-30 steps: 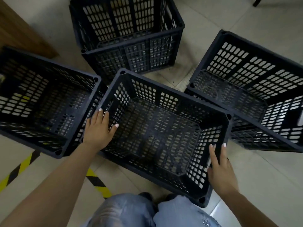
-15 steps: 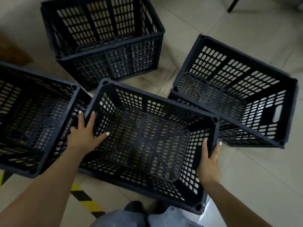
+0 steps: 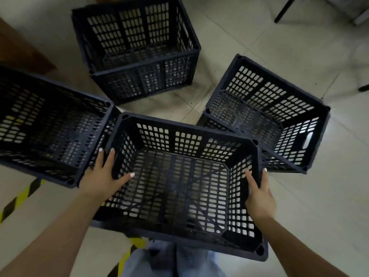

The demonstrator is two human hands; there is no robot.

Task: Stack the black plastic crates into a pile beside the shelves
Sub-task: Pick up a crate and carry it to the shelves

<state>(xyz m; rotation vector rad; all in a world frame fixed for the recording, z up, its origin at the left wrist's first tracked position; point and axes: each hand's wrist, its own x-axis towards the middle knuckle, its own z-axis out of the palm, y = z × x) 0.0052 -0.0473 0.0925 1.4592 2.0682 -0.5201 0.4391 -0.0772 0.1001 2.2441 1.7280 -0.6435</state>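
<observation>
Nearest, between both hands, sits the crate [image 3: 179,182]: left hand [image 3: 103,176] and right hand [image 3: 259,196] pinch its side rims, fingers outside, thumbs inside. Lifting seems underway; next, nest it squarely into a neighbouring crate.

Head view – steeply down, close over crates [image 3: 179,176]

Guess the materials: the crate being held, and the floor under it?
Held crate: looks like moulded black plastic, matte, going by the uniform slotted lattice walls, the thick rounded rim and its corner sockets. Floor: probably glazed ceramic tile, pale beige with thin grout lines and a soft sheen; it could also be stone.
</observation>
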